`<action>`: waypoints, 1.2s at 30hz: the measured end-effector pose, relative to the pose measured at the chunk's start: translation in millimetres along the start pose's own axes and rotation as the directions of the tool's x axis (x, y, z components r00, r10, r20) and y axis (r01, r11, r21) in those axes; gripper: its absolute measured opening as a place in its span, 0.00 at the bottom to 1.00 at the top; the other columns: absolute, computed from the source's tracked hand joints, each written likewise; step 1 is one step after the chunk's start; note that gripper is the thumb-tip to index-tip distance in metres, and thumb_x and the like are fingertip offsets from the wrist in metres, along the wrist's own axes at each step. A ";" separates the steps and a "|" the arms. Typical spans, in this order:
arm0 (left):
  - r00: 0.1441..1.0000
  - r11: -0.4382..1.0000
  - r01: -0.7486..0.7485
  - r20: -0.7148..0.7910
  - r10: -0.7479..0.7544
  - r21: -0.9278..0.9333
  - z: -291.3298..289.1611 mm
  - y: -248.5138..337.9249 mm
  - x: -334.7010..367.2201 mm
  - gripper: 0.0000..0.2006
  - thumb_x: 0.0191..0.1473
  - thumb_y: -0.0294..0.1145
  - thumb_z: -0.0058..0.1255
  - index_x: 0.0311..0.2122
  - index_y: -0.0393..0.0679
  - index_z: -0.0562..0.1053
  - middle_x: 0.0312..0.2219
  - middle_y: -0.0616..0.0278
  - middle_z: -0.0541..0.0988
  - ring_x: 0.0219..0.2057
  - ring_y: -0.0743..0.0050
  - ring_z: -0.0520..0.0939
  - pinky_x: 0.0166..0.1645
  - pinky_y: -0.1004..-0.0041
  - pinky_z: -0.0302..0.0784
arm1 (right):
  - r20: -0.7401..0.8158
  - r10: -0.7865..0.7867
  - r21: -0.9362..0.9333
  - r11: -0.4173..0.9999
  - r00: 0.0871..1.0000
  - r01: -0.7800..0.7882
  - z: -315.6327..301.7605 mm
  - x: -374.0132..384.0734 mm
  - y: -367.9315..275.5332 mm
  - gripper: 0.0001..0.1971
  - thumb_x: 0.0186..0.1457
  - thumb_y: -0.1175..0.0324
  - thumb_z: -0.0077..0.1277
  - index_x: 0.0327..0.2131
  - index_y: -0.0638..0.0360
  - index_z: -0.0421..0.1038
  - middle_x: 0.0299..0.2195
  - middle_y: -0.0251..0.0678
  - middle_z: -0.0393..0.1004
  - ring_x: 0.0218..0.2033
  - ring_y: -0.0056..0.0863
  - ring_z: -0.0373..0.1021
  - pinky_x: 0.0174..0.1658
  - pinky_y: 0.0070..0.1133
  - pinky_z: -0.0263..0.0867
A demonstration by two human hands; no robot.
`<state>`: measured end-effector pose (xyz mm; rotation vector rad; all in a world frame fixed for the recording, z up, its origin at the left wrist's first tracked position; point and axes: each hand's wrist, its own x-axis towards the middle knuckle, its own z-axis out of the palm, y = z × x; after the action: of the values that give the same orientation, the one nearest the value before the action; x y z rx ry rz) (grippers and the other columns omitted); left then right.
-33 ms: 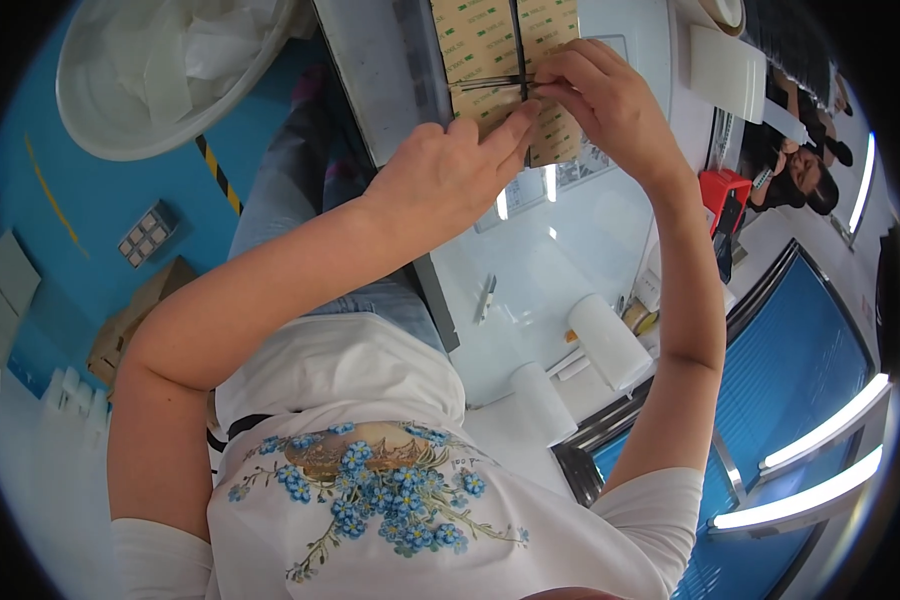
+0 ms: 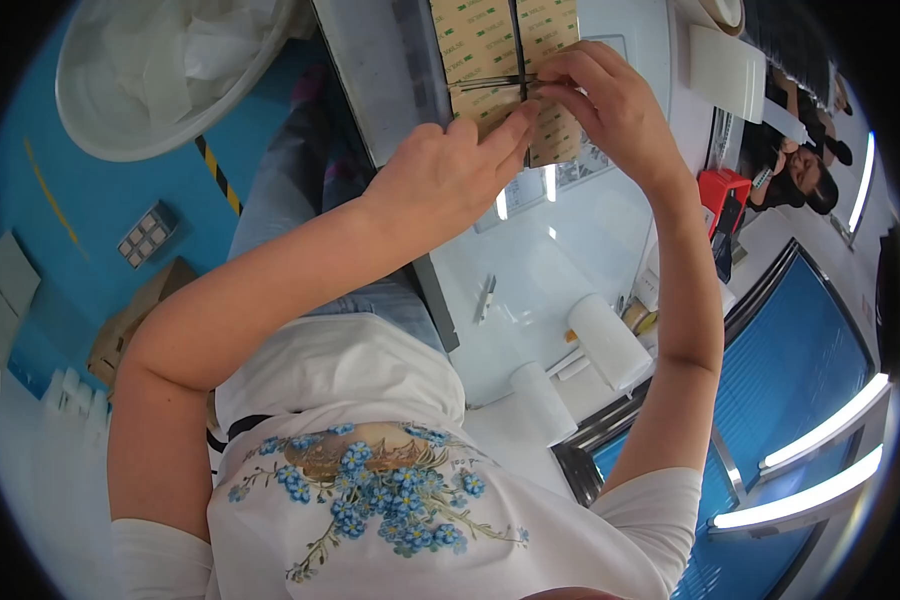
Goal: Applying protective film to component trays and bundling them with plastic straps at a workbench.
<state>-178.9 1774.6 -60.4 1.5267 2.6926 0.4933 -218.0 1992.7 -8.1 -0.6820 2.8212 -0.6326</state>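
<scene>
A tan sheet (image 2: 475, 45) with small green print lies at the top of the head view. A black strip (image 2: 519, 40) runs down it lengthwise, with a tan part on either side. My right hand (image 2: 610, 100) is over the sheet's right part, thumb and index finger pinched on the end of a thin dark strip (image 2: 490, 82). That thin strip lies crosswise over the sheet, looking like two fine lines; its exact kind is unclear. My left hand (image 2: 450, 175) rests at the sheet's near edge, fingers stretched out and touching it beside the black strip.
A light worktop (image 2: 530, 260) carries a small white-handled knife (image 2: 487, 298), white rolls (image 2: 610, 342) and a red bin (image 2: 722, 195). A white tub (image 2: 85, 120) with crumpled sheets stands left. Another person (image 2: 805, 175) is at the far right.
</scene>
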 end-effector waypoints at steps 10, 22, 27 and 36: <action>1.000 0.999 -0.008 0.023 0.008 -0.040 1.6 -0.8 -0.9 0.23 0.46 0.29 0.52 0.51 0.49 0.73 0.61 0.70 0.65 0.25 0.78 0.69 0.25 0.81 0.73 | -0.151 -0.114 -0.211 0.974 0.982 0.080 16.4 -33.1 -4.8 0.18 0.36 0.75 0.55 0.37 0.56 0.77 0.35 0.33 0.75 0.34 0.32 0.71 0.35 0.26 0.70; 0.998 0.998 -0.041 -0.045 0.039 -0.050 1.2 -2.7 -0.5 0.19 0.44 0.30 0.53 0.46 0.47 0.76 0.57 0.68 0.70 0.25 0.79 0.72 0.24 0.81 0.72 | -0.033 0.642 0.465 0.688 0.766 -0.557 25.5 -16.3 -21.2 0.08 0.50 0.69 0.60 0.31 0.65 0.75 0.24 0.33 0.78 0.25 0.18 0.72 0.33 0.16 0.70; 0.998 0.999 -0.043 -0.038 0.041 -0.033 -1.6 -3.8 0.2 0.18 0.44 0.30 0.53 0.45 0.47 0.75 0.56 0.68 0.70 0.25 0.79 0.72 0.23 0.81 0.71 | -0.017 0.645 0.425 0.696 0.764 -0.578 22.8 -10.4 -18.4 0.10 0.49 0.68 0.61 0.28 0.66 0.75 0.23 0.34 0.77 0.24 0.20 0.73 0.32 0.17 0.70; 1.000 0.999 -0.014 -0.015 0.013 -0.051 1.0 -2.2 -1.5 0.20 0.46 0.28 0.52 0.48 0.48 0.75 0.60 0.69 0.66 0.26 0.78 0.70 0.24 0.81 0.72 | 0.044 0.652 0.417 0.677 0.757 -0.607 20.1 -6.9 -12.3 0.12 0.48 0.66 0.63 0.28 0.67 0.76 0.23 0.35 0.77 0.25 0.19 0.73 0.32 0.17 0.70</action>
<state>-179.8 1772.6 -62.1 1.5353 2.6599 0.5716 -201.8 1978.8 -20.2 0.4199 2.6018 -1.0740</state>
